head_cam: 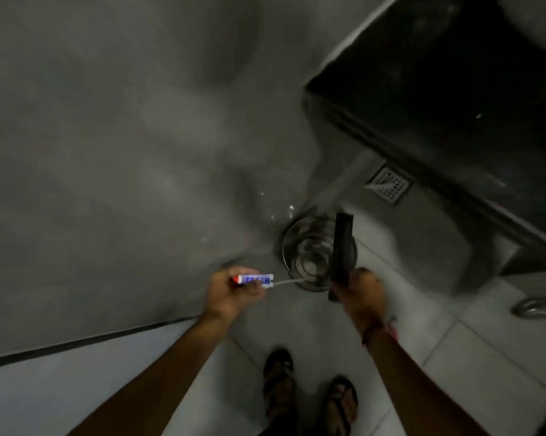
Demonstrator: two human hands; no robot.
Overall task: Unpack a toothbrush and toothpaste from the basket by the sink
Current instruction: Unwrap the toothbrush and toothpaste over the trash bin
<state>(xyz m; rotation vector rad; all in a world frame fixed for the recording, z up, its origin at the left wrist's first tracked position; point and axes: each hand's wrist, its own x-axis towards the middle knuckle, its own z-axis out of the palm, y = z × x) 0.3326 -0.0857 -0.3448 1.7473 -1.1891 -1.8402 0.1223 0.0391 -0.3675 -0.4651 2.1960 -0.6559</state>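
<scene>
Dim grey-tiled bathroom, picture smeared by motion; dark counter point(454, 99) up beyond the steel bin point(315, 253), floor drain point(391, 184) between them. No basket in sight. Right hand point(364, 294), just beside the bin, closed around a dark flat packet point(342, 250), likely the toothbrush. Left hand point(230, 294), near the bin's other side, fingers curled on a small toothpaste tube point(256, 280), a pale strip trailing binward. Judged: unwrapping stage; next, discard wrapping. Blue-white label with red end, lettering unreadable.

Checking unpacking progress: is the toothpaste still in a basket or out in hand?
Out. The toothpaste is gripped in the left hand, held in the air; no basket surrounds it.
</scene>
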